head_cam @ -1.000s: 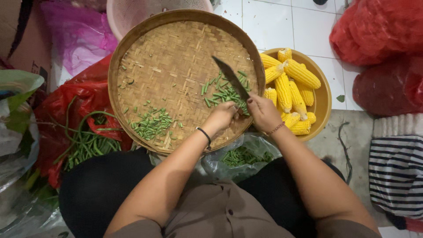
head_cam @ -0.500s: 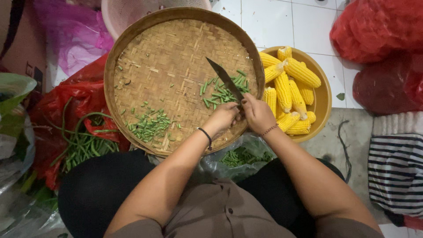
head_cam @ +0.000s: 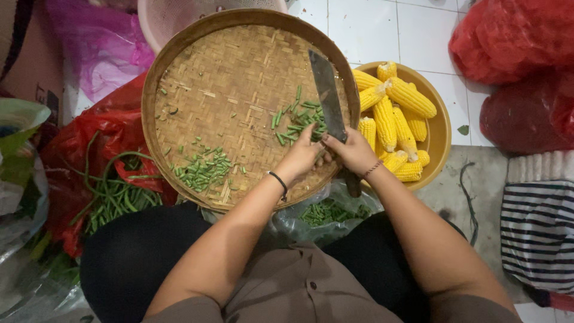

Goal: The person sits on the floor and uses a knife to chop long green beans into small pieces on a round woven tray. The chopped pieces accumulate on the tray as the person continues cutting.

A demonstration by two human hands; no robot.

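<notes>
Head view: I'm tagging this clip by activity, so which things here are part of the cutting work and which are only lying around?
In use:
- right hand gripping the knife
- left hand at the cut green bean pieces
- woven bamboo tray
- uncut long beans on the red plastic bag

Lying about:
- bowl of corn cobs
- pink basket
- striped cloth

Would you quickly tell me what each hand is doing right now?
Left hand: closed, pinching cut green beans on the woven tray.
Right hand: closed around the handle of the knife.
</notes>
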